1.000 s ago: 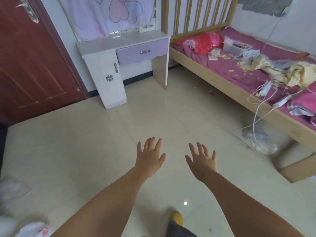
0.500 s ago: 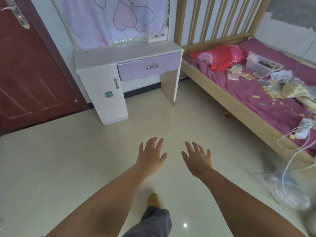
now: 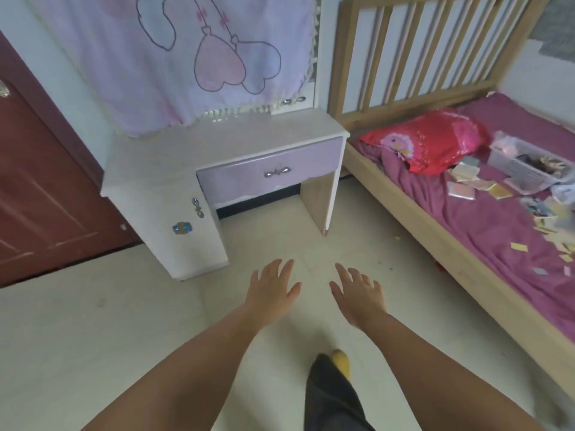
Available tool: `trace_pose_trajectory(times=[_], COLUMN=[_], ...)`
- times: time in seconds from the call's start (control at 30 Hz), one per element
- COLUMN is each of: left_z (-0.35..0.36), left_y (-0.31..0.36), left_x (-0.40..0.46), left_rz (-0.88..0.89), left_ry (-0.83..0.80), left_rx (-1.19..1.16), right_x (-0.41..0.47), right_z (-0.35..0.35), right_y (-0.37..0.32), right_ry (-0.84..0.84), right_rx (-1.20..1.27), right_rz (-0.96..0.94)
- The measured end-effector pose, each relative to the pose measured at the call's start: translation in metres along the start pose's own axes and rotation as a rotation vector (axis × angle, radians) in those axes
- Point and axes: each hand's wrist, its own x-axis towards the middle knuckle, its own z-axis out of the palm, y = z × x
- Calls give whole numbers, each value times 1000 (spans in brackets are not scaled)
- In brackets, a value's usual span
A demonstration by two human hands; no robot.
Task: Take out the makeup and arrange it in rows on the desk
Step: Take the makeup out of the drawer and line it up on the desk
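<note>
A bed [image 3: 460,244] with a red pillow [image 3: 435,141], a basket [image 3: 522,169] and scattered paper stands right of the desk; a door [image 3: 40,194] is to its left. The white tabletop [image 3: 217,141] sits above a closed lilac drawer [image 3: 270,172]. No makeup shows. The left hand [image 3: 270,293] and right hand [image 3: 357,293] reach forward over the floor, fingers spread, holding nothing.

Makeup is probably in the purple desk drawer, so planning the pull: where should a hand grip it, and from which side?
Grip the silver bow-shaped handle at the middle of the purple drawer front. Come straight at the front, from the floor side; the desk top overhangs from above. Both the left hand and the right hand are open and free; either probably serves.
</note>
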Motion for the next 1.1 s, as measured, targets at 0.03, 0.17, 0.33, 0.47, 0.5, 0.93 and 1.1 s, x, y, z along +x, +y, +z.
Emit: trace_pose_trajectory(times=[0.03, 0.17, 0.33, 0.47, 0.5, 0.93, 1.1], left_z=[-3, -18, -47, -67, -68, -93, -72], left_y=[2, 10, 12, -10, -18, -117, -141], left_x=[22, 101, 186, 245, 263, 475, 523], left_rz=[-16, -122, -318, -449, -481, -874, -1025], left_ry=[5, -29, -78, -125, -131, -41, -62], left_rx=[-17, -181, -454, -623, -668, -1250, -1339], right_x=[24, 116, 218, 295, 312, 558, 604], right_z=[-5, -34, -73, -87, -90, -77, -71], right_y=[6, 28, 42, 28, 23, -57, -88], right_ry=[-1, -23, -100, -194, -206, -444, -508], right_rx=[-2, -3, 41, 196, 236, 667, 924], right_rz=[-11, -80, -104, -92, -91, 135, 269])
